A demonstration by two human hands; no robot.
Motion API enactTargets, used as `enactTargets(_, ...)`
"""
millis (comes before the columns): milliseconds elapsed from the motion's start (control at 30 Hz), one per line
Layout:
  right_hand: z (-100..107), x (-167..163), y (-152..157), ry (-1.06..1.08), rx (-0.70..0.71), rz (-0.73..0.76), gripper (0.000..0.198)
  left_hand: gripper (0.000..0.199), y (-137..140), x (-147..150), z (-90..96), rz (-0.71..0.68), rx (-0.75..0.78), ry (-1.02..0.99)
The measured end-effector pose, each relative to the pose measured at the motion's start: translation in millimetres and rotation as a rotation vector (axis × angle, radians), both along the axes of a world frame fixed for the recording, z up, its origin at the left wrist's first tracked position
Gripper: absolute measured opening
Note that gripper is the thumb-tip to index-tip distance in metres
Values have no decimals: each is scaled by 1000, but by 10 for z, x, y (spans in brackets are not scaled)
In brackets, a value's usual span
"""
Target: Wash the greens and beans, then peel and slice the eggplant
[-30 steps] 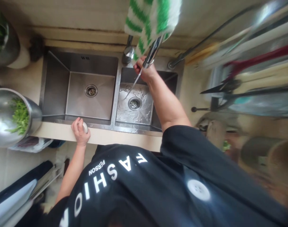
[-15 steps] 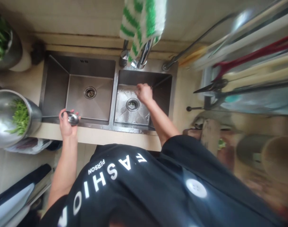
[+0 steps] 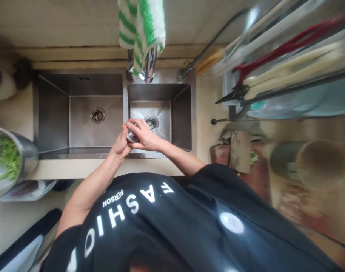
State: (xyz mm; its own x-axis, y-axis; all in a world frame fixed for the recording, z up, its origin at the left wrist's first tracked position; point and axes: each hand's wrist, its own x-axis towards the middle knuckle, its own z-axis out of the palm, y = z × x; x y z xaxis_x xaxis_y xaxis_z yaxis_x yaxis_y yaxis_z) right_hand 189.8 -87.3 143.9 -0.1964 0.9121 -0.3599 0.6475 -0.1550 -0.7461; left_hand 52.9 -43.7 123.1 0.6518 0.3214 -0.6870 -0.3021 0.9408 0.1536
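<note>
A small, round, shiny metal bowl-like piece [image 3: 131,136] is between my two hands, over the front edge by the divider of the two-basin sink. My left hand [image 3: 121,144] grips it from the left side, fingers closed. My right hand [image 3: 145,136] lies across its top and right side, fingers curved over it and covering much of it. Below and beyond the hands is the smaller right basin [image 3: 181,119], its drain [image 3: 151,123] partly behind my right fingers. Wet marks show on that basin's floor.
The larger left basin [image 3: 53,113] has its own drain. A faucet [image 3: 150,66] stands behind, draped with a green-and-white striped towel [image 3: 150,22]. At left is a metal bowl [image 3: 29,158] with green vegetables. Scissors [image 3: 231,94] and red-handled utensils jut out at right.
My left hand has carried the metal piece rightward from the left basin's front edge. My right hand has left the right basin and come down to meet it. The view has shifted.
</note>
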Motion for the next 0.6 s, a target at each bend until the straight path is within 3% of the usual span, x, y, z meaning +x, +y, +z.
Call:
enactTargets(133, -385, 393, -145, 81, -217, -298, 67, 53, 51, -23, -54, -169, -61, 108)
enactTargets(233, -799, 778, -334, -201, -422, -481, 79, 47, 118, -292, -115, -118, 3, 225)
enactTargets(333, -1161, 1014, -569, -547, -662, -382, 95, 44, 176, -701, -169, 8, 72, 312)
enactTargets(400, -1350, 1044, -700, -657, -734, -265, 96, 45, 173, -986, -189, 67, 94, 391)
enactTargets(600, -1694, 981, -845, -757, -633, -76, 97, 52, -54, -1657, -205, 176, 56, 589)
